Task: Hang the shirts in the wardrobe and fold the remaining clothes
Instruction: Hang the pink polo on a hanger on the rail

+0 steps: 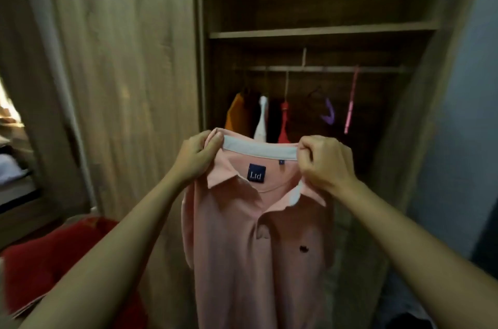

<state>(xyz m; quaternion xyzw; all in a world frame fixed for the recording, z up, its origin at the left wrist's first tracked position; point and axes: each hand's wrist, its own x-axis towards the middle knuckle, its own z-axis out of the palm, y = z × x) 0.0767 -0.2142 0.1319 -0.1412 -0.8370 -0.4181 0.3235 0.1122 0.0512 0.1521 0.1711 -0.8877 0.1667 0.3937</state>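
- head view: left hand [198, 157] and right hand [322, 161] each pinch the collar of the pink polo shirt [258, 242], held up before the open wardrobe [323, 32].
- risk: no hanger shows inside it; a loosened pinch could drop it, and the purple hanger [329, 113] on the rail [318, 68] needs a free hand.

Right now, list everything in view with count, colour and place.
polo shirt: one, pink with pale collar band, held up before the wardrobe
wardrobe: one, brown wood, open ahead
rail: one, brown, across the wardrobe
orange garment: one, hanging at rail's left
white garment: one, beside the orange
red garment: one, right of the white
purple hanger: one, bare
pink hanger: one, bare, rightmost
red cloth: one, lower left
left hand: grips collar's left end
right hand: grips collar's right end
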